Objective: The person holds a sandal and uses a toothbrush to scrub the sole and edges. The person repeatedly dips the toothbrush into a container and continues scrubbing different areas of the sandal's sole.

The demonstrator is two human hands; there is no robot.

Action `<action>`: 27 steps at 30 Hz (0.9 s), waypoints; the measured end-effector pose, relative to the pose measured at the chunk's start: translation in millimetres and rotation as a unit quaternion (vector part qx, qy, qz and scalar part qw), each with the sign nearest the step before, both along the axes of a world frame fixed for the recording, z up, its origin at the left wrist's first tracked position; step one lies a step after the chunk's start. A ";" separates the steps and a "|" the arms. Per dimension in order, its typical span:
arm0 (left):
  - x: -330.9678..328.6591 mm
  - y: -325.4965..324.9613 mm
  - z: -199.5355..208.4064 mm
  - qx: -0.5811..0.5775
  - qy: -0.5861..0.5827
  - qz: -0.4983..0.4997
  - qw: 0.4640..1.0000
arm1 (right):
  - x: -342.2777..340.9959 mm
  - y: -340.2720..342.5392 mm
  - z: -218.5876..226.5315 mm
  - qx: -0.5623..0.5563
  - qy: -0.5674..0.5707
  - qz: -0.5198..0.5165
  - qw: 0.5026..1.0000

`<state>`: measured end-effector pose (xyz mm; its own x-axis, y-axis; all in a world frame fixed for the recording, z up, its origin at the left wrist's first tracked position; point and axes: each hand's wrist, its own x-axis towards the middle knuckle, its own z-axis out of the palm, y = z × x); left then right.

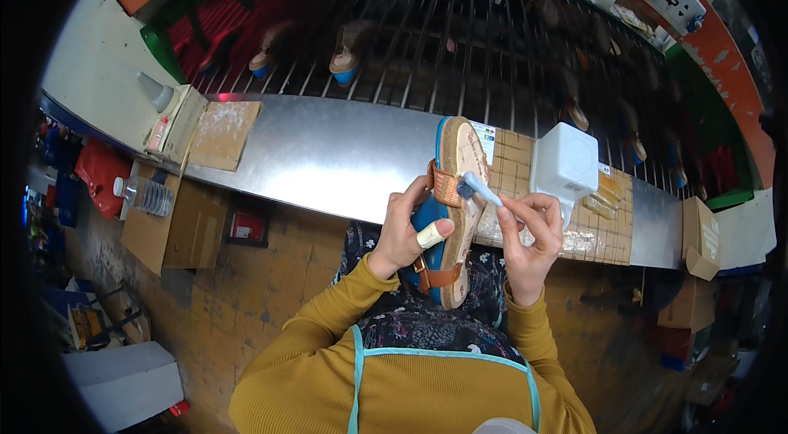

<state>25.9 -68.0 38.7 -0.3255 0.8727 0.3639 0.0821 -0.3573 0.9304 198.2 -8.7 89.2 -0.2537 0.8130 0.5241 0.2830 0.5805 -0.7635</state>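
At the far left of the metal bench (pixel 328 156), a grey-tipped glue bottle (pixel 156 92) rests on a small carton (pixel 176 124), with a flat piece of cardboard (pixel 226 134) just beside it. Below the bench edge, a clear plastic bottle (pixel 146 194) lies on a brown box (pixel 152 225).

Behind the bench, a rack of dark metal bars (pixel 460 32) carries several sandals (pixel 345 48) with blue soles, well apart from the hands.

The left hand (pixel 406 229) grips a sandal (pixel 455 212) around its blue sole, holding it upright in front of the body and above the near bench edge. The fingers are curled around the sole; the thumb, which has a pale tape wrap, is pressed against the edge of the footbed. The sandal has a tan footbed, a woven orange strap and a brown buckle strap.

The right hand (pixel 529 241) pinches a small brush (pixel 480 188) between thumb and fingertips, remaining fingers curled in. The brush tip touches the footbed next to the orange strap.

To the right, a white square container (pixel 565 161) stands on a tiled pad (pixel 513 167).

Judged progress: brushing at the strap area is in hand. Whether the rest of the footbed is already coated cannot be determined.
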 end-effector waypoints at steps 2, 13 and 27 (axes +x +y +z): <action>-2.1 0.3 1.9 0.005 0.009 0.007 1.000 | -2.8 1.7 3.2 0.021 -0.014 -0.005 1.000; -24.2 7.1 9.1 0.009 0.062 -0.020 0.998 | -23.1 24.0 18.6 0.053 0.004 0.007 0.999; -32.2 21.4 27.1 -0.085 -0.071 -0.117 0.987 | -22.8 76.8 22.9 0.053 0.036 0.145 0.987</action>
<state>-6.3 -46.6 65.9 -0.1442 0.9747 0.1710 -0.1194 -0.1887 0.9748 175.4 68.1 112.0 -0.4264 0.6508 0.6282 0.0399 0.7073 -0.7057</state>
